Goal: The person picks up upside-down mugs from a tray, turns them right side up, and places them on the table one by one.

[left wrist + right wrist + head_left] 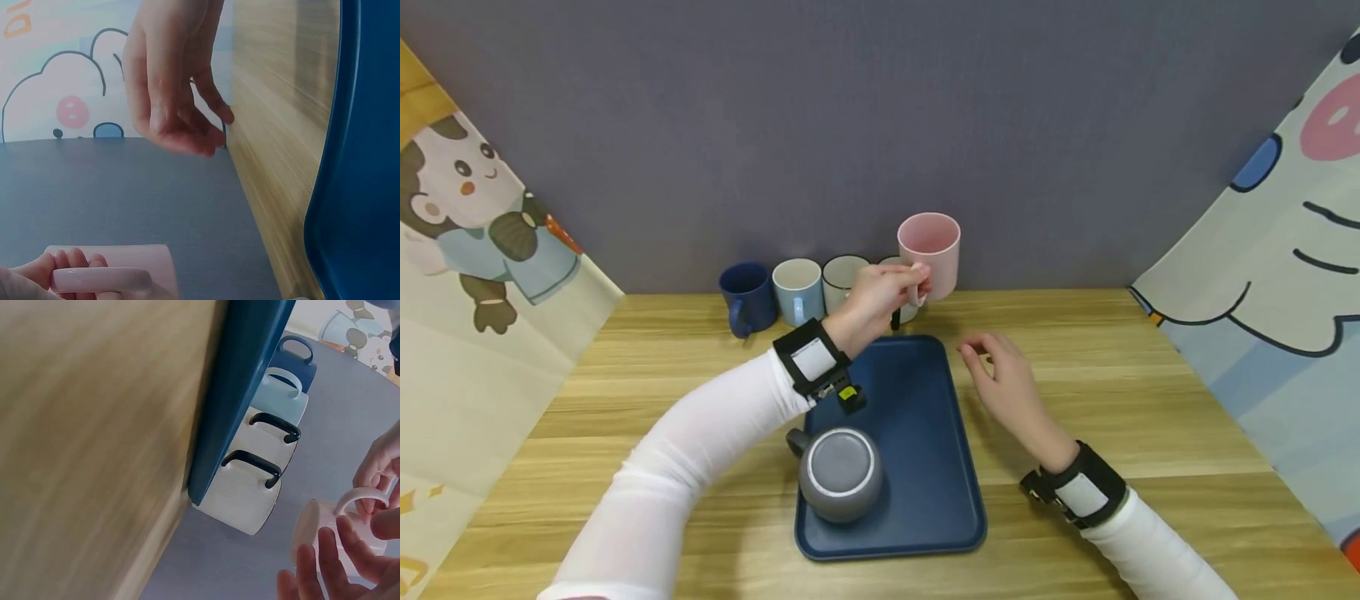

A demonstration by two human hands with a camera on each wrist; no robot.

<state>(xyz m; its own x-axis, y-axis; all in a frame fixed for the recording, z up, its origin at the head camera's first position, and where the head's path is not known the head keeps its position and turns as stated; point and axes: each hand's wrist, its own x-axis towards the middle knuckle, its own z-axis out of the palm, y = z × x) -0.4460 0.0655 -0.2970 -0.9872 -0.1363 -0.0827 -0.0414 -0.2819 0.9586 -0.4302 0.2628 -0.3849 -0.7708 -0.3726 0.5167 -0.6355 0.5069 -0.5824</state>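
My left hand (874, 302) grips a pink mug (943, 265) by its handle. The mug is upright, mouth up, raised in front of the grey back wall. In the left wrist view, the fingers curl through the handle of the pink mug (159, 265). My right hand (1006, 385) is held over the wood to the right of the tray, fingers loosely bent and nothing in them. Seen from the right wrist, its spread fingers (331, 562) overlap the pink mug. A dark grey mug (841, 477) sits upside down on the blue tray (917, 417), handle pointing left.
Along the wall stands a row of mugs: navy (751, 293), light blue (797, 292), then two white ones with black handles (265, 440), partly hidden by my left hand in the head view. The wooden table (1075, 333) reaches cartoon-printed cloths on both sides.
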